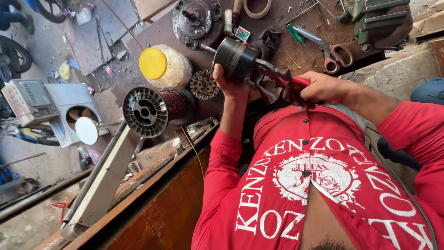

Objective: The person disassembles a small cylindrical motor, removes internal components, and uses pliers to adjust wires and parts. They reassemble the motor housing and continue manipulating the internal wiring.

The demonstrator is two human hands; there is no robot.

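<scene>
Pliers (277, 76) with red handles sit clenched in the right hand (319, 88), their tips at a dark round motor part (235, 58). Left hand (230, 83) grasps that part from below, above the wooden workbench (157, 32), near a wire spool (155, 110).

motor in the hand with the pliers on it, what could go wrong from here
1. The left hand holds the dark round motor in the air, unsupported; a hard pull might jerk it loose.
2. The red-handled pliers in the right hand work close to the left hand's fingers, so a slip could pinch them.
3. The wire spool lies on its side near the bench edge and may roll.
</scene>
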